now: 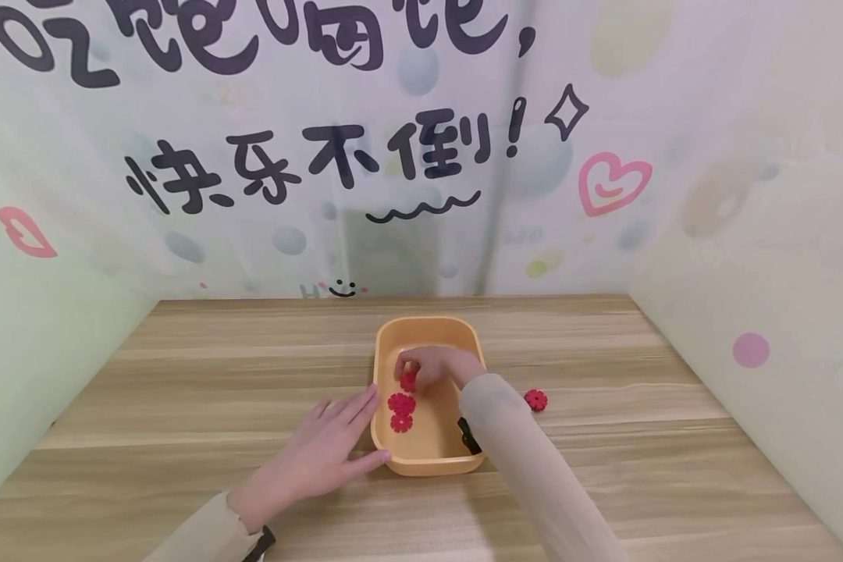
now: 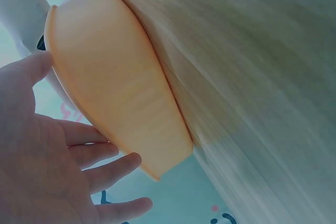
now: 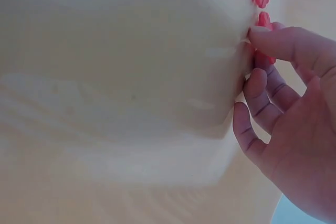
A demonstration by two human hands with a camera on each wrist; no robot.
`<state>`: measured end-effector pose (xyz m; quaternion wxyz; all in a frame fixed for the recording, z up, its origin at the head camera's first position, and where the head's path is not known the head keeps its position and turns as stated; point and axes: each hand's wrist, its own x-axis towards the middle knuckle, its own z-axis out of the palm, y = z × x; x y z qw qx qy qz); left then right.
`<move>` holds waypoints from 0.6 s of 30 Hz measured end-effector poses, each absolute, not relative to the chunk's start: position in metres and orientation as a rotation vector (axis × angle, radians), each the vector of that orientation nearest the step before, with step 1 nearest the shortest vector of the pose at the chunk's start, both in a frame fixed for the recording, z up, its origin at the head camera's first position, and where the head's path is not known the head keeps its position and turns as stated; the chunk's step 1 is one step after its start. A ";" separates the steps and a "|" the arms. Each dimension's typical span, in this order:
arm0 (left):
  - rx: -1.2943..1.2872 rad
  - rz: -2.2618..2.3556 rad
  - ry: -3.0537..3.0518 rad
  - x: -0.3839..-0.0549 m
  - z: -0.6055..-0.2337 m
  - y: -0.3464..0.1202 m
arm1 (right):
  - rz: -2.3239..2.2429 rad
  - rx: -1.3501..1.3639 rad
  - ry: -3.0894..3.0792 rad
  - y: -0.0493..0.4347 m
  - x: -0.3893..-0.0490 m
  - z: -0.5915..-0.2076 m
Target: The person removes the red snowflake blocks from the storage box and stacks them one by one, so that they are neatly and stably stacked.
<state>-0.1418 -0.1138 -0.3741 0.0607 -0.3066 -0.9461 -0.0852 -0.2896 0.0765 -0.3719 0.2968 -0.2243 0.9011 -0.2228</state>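
Observation:
An orange plastic tub stands on the wooden table. My right hand reaches inside it and pinches a red, notched, flower-shaped plastic disc between thumb and fingers, close to the tub's left side. Just nearer to me, more red discs lie on the tub floor in a short row. With fingers spread and fairly straight, my left hand touches the tub's left rim; the left wrist view shows its fingertips against the tub's outer wall.
Another red disc lies on the table to the right of the tub, beside the right sleeve. A black object shows by that sleeve at the tub's right side. A printed curtain closes off the back.

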 end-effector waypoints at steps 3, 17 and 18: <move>-0.929 -0.256 -2.857 -0.142 -0.375 -0.114 | -0.586 -0.601 2.400 0.076 -0.290 -0.372; -0.935 -0.260 -2.848 -0.142 -0.376 -0.114 | -0.571 -0.697 2.431 0.082 -0.299 -0.360; -0.934 -0.258 -2.849 -0.142 -0.376 -0.114 | -0.580 -0.708 2.439 0.082 -0.299 -0.358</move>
